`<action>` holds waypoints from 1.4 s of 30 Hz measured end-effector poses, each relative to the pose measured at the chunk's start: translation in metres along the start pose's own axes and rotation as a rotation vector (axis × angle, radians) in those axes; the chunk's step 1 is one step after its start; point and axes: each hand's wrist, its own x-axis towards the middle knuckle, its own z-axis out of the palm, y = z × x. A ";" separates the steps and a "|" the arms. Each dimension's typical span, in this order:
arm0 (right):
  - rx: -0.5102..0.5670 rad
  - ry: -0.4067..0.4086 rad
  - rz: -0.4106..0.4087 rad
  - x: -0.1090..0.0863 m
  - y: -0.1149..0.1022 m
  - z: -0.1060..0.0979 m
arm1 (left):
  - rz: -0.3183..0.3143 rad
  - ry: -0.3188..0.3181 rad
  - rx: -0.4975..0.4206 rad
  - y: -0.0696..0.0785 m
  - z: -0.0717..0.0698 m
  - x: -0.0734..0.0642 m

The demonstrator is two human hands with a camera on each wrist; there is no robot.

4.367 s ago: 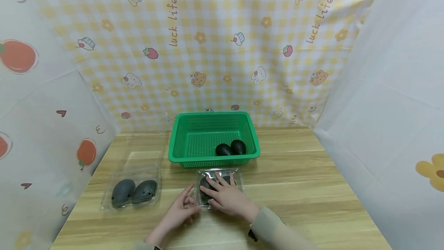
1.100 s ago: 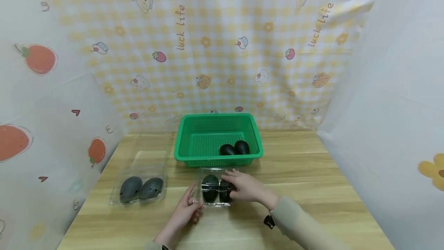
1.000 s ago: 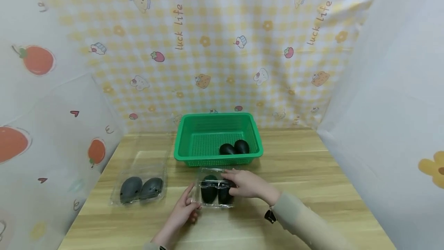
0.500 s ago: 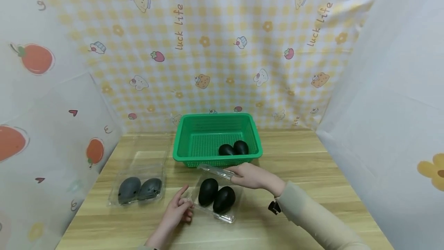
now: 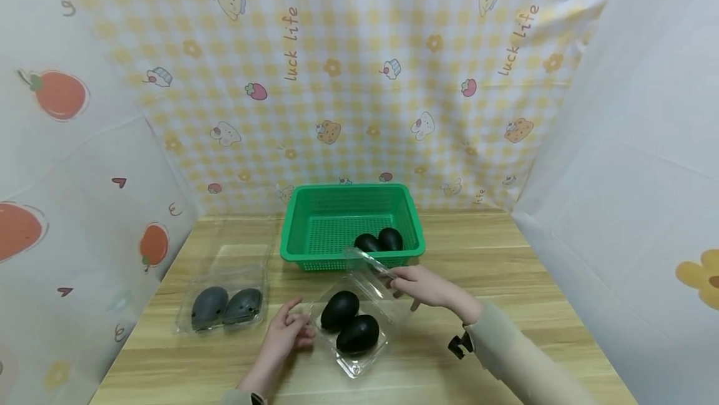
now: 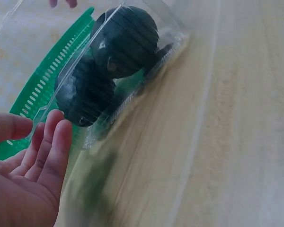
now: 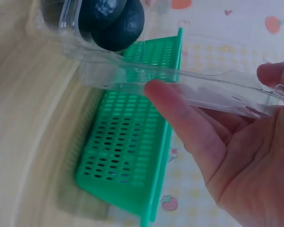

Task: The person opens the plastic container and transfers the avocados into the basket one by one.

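Observation:
A clear plastic clamshell box (image 5: 352, 367) lies turned at an angle on the table, with two dark avocados, a rear one (image 5: 340, 310) and a front one (image 5: 358, 334), in its base. Its lid (image 5: 373, 286) stands raised at the back right. My right hand (image 5: 429, 286) pinches the lid's edge between thumb and fingers, which the right wrist view shows up close. At the box's left corner is my left hand (image 5: 285, 332), its fingers loosely extended. In the left wrist view its fingertips (image 6: 62, 130) are close beside the box wall; whether they touch it I cannot tell.
Behind the box stands a green plastic basket (image 5: 292, 255) with two dark avocados (image 5: 379, 240) in it. To the left lies another clear clamshell (image 5: 259, 274), lid folded back, holding two greyish avocados (image 5: 227, 307). A patterned cloth (image 5: 359, 112) hangs behind the wooden table (image 5: 472, 255).
The right hand, earlier flat on the closed lid, has lifted it up and moved right. The box has turned clockwise with its avocados. The left hand has drawn slightly left.

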 end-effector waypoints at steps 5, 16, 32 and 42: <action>0.133 0.051 0.005 -0.013 0.010 0.005 | -0.009 0.017 -0.029 0.000 0.003 0.010; 0.404 0.198 0.029 -0.038 0.024 0.029 | 0.000 0.026 -0.076 0.006 0.009 0.016; 0.569 0.342 0.109 -0.057 0.052 0.052 | 0.002 0.024 -0.102 0.016 0.014 0.038; 0.557 0.371 0.144 -0.055 0.077 0.062 | -0.018 0.047 -0.121 0.022 0.012 0.051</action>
